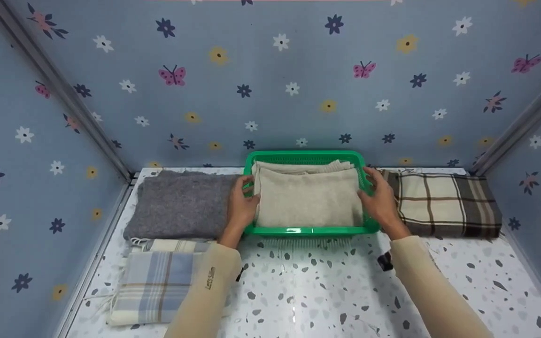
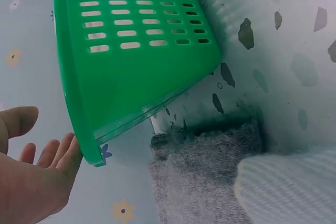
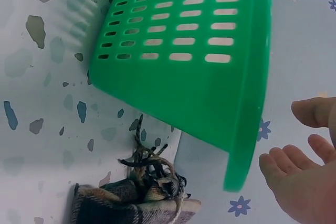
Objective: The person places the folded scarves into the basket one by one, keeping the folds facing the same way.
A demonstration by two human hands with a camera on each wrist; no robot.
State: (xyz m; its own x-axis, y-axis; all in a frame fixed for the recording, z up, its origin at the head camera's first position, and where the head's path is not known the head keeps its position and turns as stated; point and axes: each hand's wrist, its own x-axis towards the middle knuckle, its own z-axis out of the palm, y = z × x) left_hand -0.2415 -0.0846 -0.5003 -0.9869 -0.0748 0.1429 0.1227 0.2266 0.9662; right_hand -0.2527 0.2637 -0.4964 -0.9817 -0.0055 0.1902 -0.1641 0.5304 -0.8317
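A folded beige scarf-like cloth lies inside a green plastic basket, which has slotted walls. At the basket's left side is my left hand, thumb raised toward the cloth. In the left wrist view, the left fingers are right at the rim, loosely extended. My right hand is at the opposite side, with its thumb near the cloth's right edge. Its relaxed fingers appear beside the rim in the right wrist view. Neither hand curls round the basket or the cloth.
A folded grey cloth lies left of the basket, and a blue-and-cream plaid one lies in front of it. On the right is a brown-and-cream checked cloth. Flower-patterned walls enclose the speckled white table behind and at both sides.
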